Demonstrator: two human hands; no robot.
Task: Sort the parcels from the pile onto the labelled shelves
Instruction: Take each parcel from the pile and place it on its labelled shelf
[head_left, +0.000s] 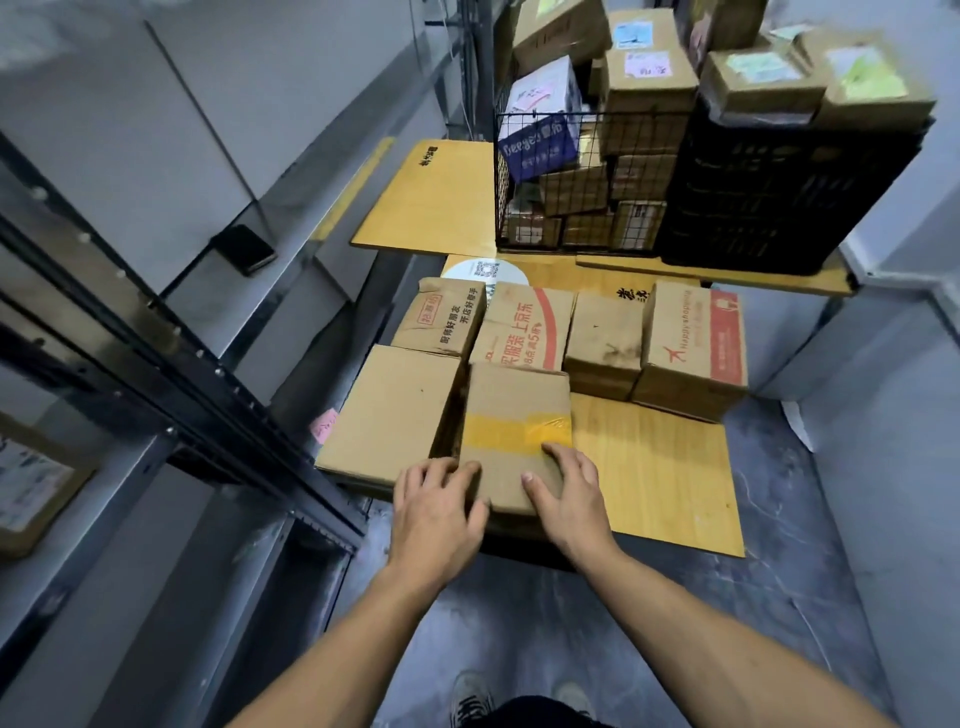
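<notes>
Brown cardboard parcel with yellow tape band (514, 410), clasped at its near corners by left hand (436, 499) and right hand (569, 488), both equally near. Straight ahead, long axis pointing away, lying on yellow wooden board (660, 467).

**Both hands on the taped box**

Our left hand (436, 501) grips the near left corner of the taped box (514, 415), its fingers reaching into the gap beside the plain box (389, 410). Our right hand (569, 491) lies on the top, fingers bent over the right edge. A yellow board (660, 467) spreads out to the right, and a row of cartons (602, 332) stands just behind. Farther back, a wire basket (500, 208) and a black crate (779, 197) hold parcels. A phone (244, 249) lies on the metal shelving (156, 332) at left.
</notes>
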